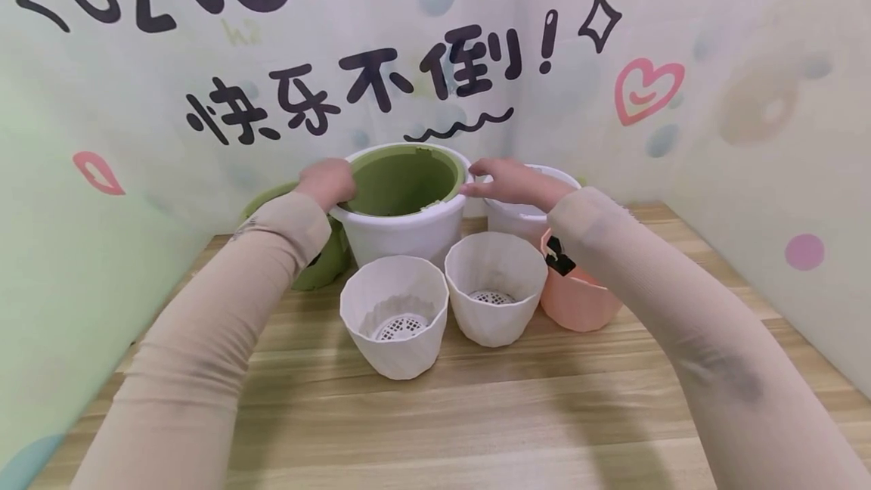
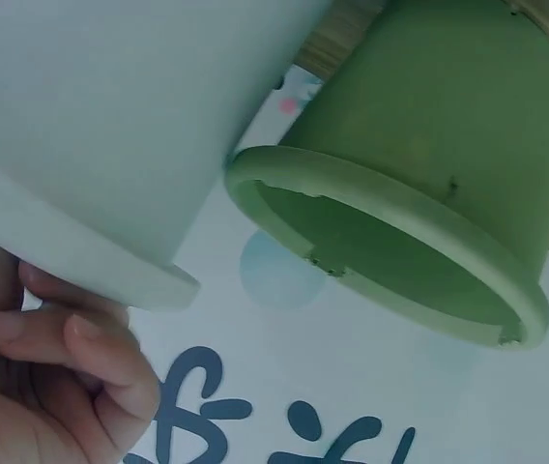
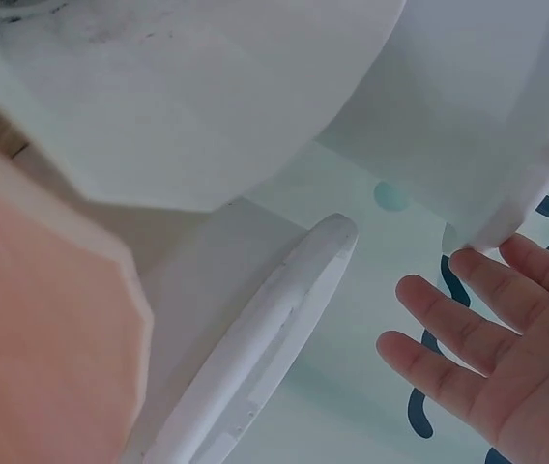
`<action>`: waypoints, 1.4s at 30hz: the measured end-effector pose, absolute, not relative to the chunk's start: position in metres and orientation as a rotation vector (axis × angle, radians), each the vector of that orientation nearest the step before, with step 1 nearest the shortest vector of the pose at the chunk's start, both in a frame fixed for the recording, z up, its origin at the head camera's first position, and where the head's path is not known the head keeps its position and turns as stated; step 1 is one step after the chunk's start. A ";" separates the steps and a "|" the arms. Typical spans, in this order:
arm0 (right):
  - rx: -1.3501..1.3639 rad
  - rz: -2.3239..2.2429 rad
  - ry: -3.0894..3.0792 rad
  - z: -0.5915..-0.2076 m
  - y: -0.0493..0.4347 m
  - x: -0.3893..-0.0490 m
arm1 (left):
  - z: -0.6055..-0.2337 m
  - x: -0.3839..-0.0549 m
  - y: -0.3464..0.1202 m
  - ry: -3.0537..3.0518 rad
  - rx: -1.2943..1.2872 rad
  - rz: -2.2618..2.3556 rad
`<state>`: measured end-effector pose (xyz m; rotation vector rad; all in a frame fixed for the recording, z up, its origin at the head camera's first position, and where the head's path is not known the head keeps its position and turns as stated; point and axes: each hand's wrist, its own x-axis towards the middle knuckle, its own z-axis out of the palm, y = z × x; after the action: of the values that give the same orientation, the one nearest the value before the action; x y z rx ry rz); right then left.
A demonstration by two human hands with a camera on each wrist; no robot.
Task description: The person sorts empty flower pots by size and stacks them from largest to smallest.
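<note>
A large white flowerpot [image 1: 408, 237] stands at the back middle with a green flowerpot [image 1: 398, 169] nested inside it. My left hand [image 1: 329, 180] grips its rim on the left, fingers curled under the edge in the left wrist view. On the opposite side, my right hand [image 1: 513, 181] touches the rim with its fingertips; the right wrist view shows the fingers [image 3: 458, 324] spread and nearly straight. Another green flowerpot [image 2: 429, 135] is beside the left hand. Below the right hand is a second white flowerpot [image 1: 510, 221], partly hidden by the hand and sleeve.
Two small white faceted pots [image 1: 401, 358] with perforated bottoms stand in front of the large pot. An orange pot [image 1: 578, 308] is to their right, partly behind the right sleeve. Everything stands on a wood-grain table [image 1: 435, 429] against a wall covering [image 1: 585, 112] with printed writing.
</note>
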<state>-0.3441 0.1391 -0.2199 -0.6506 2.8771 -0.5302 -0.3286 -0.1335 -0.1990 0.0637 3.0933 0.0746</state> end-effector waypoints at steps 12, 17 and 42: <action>-0.691 -0.487 2.851 -0.220 0.142 -0.349 | -0.221 -0.331 -0.150 3.310 0.068 0.073; -0.751 -0.481 2.793 -0.217 0.142 -0.348 | -0.229 -0.336 -0.154 3.303 -0.009 0.277; -0.847 -0.301 2.802 -0.211 0.136 -0.350 | -0.244 -0.322 -0.257 3.227 -0.268 0.530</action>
<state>-0.3501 0.1358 -0.2106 -0.8469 2.8024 -0.3012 -0.3216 -0.2572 -0.2441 -0.2679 3.2270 0.5305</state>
